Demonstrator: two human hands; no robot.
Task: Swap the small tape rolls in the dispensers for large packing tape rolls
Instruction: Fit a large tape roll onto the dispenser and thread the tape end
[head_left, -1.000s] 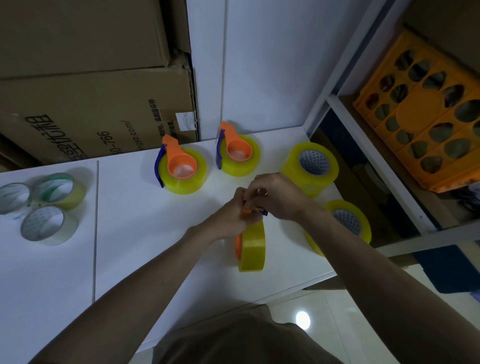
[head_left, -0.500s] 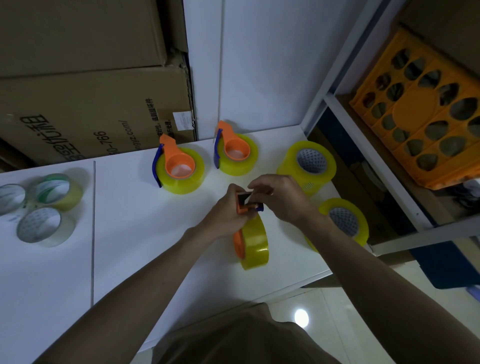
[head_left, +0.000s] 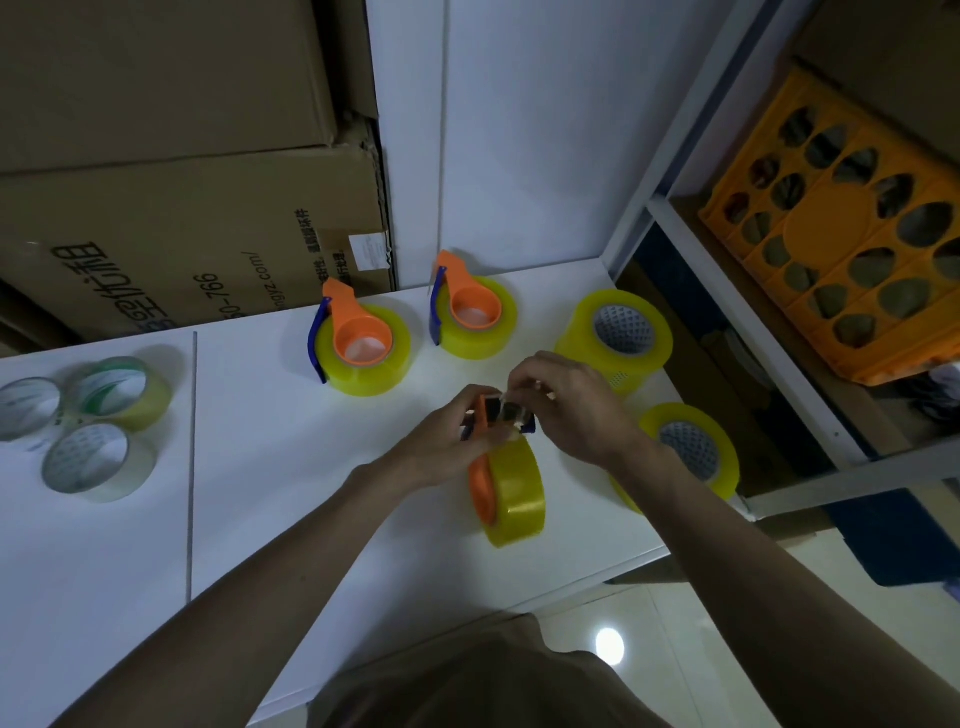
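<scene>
Beside both hands (head_left: 519, 415), two spare rolls (head_left: 618, 332) crowd close.

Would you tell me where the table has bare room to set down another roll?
The white tabletop lies bare between the three small rolls and the forearms, and before the left dispenser. It is crowded at right, where the loose large rolls flank both hands on the upright dispenser.

White table (head_left: 249, 519), three small rolls (head_left: 85, 415), five yellow rolls (head_left: 615, 332), perhaps touching
</scene>
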